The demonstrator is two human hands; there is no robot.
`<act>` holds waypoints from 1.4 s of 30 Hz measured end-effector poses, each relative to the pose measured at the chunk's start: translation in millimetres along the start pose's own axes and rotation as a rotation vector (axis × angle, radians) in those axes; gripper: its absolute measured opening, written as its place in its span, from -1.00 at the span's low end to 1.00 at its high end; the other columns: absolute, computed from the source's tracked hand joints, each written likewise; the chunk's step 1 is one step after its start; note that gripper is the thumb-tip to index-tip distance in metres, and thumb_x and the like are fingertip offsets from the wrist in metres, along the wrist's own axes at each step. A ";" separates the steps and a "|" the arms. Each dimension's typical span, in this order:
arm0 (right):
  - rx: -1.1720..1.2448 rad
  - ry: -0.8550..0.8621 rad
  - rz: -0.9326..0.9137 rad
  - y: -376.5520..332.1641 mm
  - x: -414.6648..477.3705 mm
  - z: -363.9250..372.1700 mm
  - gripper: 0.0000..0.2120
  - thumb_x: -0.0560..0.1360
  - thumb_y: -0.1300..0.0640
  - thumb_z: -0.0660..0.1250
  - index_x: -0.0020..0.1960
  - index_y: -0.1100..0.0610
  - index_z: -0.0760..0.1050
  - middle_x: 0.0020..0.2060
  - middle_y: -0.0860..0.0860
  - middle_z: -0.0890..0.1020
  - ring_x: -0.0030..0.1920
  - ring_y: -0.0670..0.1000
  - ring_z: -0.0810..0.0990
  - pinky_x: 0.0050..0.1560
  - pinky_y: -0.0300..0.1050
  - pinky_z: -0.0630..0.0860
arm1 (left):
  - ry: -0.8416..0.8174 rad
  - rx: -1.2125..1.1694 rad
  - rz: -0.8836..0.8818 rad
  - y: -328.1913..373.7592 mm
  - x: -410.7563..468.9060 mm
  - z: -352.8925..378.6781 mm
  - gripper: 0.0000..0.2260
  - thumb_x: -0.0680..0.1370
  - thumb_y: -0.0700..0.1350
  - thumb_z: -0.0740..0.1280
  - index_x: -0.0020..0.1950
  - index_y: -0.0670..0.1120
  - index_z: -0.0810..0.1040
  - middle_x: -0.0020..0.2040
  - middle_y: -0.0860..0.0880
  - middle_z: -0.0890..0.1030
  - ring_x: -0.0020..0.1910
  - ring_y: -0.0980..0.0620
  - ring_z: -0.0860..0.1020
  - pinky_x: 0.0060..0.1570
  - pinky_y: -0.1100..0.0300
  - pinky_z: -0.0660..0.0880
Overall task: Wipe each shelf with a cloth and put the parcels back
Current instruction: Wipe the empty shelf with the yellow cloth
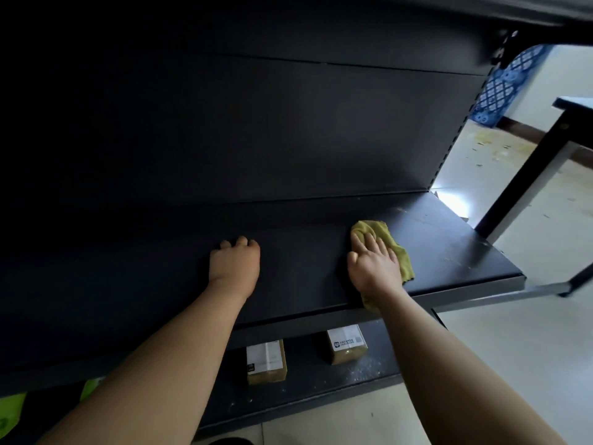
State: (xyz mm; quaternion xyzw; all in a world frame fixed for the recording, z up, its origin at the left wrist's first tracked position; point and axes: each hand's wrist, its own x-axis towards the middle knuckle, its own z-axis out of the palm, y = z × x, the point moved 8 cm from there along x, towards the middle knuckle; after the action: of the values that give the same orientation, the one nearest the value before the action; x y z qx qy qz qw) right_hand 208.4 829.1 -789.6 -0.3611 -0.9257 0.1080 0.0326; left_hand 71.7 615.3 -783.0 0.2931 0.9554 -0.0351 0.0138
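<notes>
Head view: right hand (pixel 373 264) lies flat, fingers straight, pressing the yellow-green cloth (pixel 395 249) onto the dark shelf (pixel 449 239). Left hand (pixel 234 261) rests alongside, fingers curled, holding nothing. Beneath both, left parcel (pixel 266 361) and right parcel (pixel 346 343) sit on the lower shelf (pixel 321 383).

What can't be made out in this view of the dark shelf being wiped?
Head view:
- Print on the two small brown cardboard parcels: too small, blurred.
- Part of the yellow-green cloth: covered by the right hand.
- Lower left, bright green object: cut by frame edge.
</notes>
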 end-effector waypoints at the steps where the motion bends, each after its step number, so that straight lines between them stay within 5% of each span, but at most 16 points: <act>1: -0.001 -0.002 0.013 3.7 -0.9 0.2 -0.45 0.59 -0.06 -0.07 0.57 -0.11 0.00 0.57 0.02 0.01 0.56 0.07 -0.04 0.53 0.04 -0.07 | 0.016 -0.032 0.005 3.3 -0.7 -2.5 -0.66 0.58 -0.17 0.23 0.37 -0.08 0.36 0.32 -0.09 0.41 0.22 -0.14 0.42 0.02 0.04 0.44; 4: -0.022 -0.022 0.023 -7.6 -7.6 2.7 -0.45 0.59 -0.06 -0.05 0.57 -0.09 0.01 0.57 0.03 0.00 0.56 0.08 -0.05 0.53 0.04 -0.08 | 0.075 -0.148 0.092 25.3 -1.7 -9.6 -0.79 0.64 -0.08 0.11 0.19 -0.06 0.47 0.22 -0.05 0.47 0.18 -0.09 0.43 0.01 0.04 0.43; 11: 0.005 -0.064 -0.299 -65.0 -33.8 11.3 -0.50 0.62 -0.03 -0.04 0.56 -0.13 0.04 0.57 -0.04 0.04 0.56 -0.01 -0.04 0.54 -0.07 -0.13 | -0.002 -0.060 0.098 44.1 1.6 -7.1 -0.61 0.66 0.03 0.02 0.41 -0.09 0.36 0.38 -0.10 0.38 0.30 -0.13 0.38 0.12 -0.02 0.44; 22: -0.102 -0.018 -0.007 74.8 13.3 -17.0 -0.52 0.64 -0.03 -0.04 0.56 -0.13 0.04 0.57 -0.02 0.01 0.56 -0.01 -0.05 0.53 -0.05 -0.14 | -0.015 -0.093 0.056 74.6 11.1 -6.4 -0.64 0.65 -0.02 0.10 0.42 -0.09 0.32 0.41 -0.15 0.34 0.36 -0.17 0.32 0.26 -0.08 0.38; 28: -0.017 -0.066 -0.370 3.9 19.0 -5.5 -0.51 0.63 0.06 0.05 0.55 -0.08 0.12 0.56 -0.02 0.09 0.56 0.02 0.01 0.52 -0.13 -0.11 | -0.008 -0.089 0.033 93.3 17.6 -7.0 -0.63 0.62 -0.09 0.17 0.43 -0.09 0.31 0.41 -0.12 0.34 0.37 -0.15 0.32 0.27 -0.06 0.38; 33: -0.035 -0.074 -0.489 -3.5 37.3 -10.2 -0.52 0.65 0.06 0.02 0.55 -0.10 0.10 0.56 -0.06 0.08 0.55 -0.04 -0.01 0.49 -0.14 -0.20 | 0.012 -0.077 0.008 106.1 27.0 -12.1 -0.63 0.62 -0.09 0.16 0.44 -0.05 0.30 0.41 -0.12 0.34 0.36 -0.13 0.34 0.24 -0.04 0.40; 42: -0.101 0.031 -0.274 92.1 81.7 -25.3 -0.52 0.64 0.02 -0.01 0.55 -0.10 0.09 0.55 -0.10 0.07 0.55 -0.10 -0.05 0.53 -0.07 -0.13 | -0.016 -0.037 0.010 123.7 44.4 -13.8 -0.59 0.67 0.02 -0.04 0.53 0.04 0.17 0.49 -0.08 0.25 0.38 -0.18 0.33 0.16 -0.02 0.42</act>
State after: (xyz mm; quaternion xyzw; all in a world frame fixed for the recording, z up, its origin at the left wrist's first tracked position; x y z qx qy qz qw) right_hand 212.6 954.6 -787.0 -0.2343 -0.9699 0.0503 0.0432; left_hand 104.3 743.3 -778.6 0.2974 0.9542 -0.0196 0.0269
